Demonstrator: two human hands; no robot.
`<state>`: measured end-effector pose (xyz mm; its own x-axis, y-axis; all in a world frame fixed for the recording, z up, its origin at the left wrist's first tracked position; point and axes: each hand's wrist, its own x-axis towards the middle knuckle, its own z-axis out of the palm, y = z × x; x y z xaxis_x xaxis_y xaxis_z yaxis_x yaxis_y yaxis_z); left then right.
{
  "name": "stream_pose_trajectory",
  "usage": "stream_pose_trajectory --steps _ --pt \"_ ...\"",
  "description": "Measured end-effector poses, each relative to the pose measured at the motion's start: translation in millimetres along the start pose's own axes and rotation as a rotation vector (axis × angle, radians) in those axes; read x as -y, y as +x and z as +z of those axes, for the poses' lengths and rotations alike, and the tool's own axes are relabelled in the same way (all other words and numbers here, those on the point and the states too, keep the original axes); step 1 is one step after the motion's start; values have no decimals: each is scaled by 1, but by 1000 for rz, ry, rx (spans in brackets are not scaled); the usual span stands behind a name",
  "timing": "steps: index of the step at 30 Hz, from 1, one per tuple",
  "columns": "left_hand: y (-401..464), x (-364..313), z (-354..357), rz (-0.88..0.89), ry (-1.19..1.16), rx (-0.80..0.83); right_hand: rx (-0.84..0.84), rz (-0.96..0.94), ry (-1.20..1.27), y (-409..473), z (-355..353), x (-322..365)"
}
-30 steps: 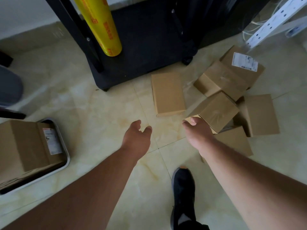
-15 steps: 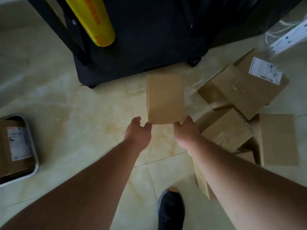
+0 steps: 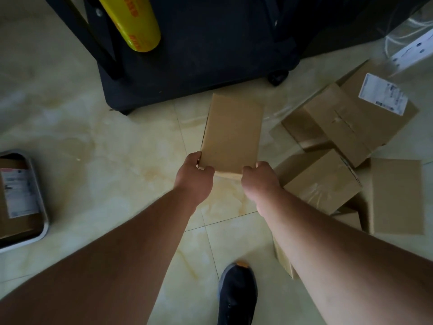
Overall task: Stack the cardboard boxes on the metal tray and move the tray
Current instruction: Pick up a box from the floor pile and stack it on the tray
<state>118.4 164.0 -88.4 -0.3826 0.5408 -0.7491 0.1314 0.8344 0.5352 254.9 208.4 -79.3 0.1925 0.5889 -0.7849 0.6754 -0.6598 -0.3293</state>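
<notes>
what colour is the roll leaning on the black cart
Yellow, with orange-red print, seen in the head view: the roll against the black cart.

Both bare forearms reach forward and down, converging toward the middle of the view. Left hand (image 3: 194, 178): back of hand up, fingers curled, gripping the near left corner of a box (image 3: 232, 134). Right hand (image 3: 259, 179): likewise back up, fingers curled over the near right corner of the same box. The hands sit level, close together, not touching. One dark shoe (image 3: 236, 292) is planted below the right forearm.
</notes>
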Motion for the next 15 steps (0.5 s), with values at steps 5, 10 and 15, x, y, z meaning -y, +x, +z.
stream_pose_trajectory --steps 5,10,15 --pt "-25 7 -37 4 -57 -58 -47 -77 95 -28 10 17" --pt "-52 14 -81 -22 -91 -112 55 -119 80 -70 15 45" --pt "-74 33 -123 -41 -191 -160 0 -219 74 -108 32 59"
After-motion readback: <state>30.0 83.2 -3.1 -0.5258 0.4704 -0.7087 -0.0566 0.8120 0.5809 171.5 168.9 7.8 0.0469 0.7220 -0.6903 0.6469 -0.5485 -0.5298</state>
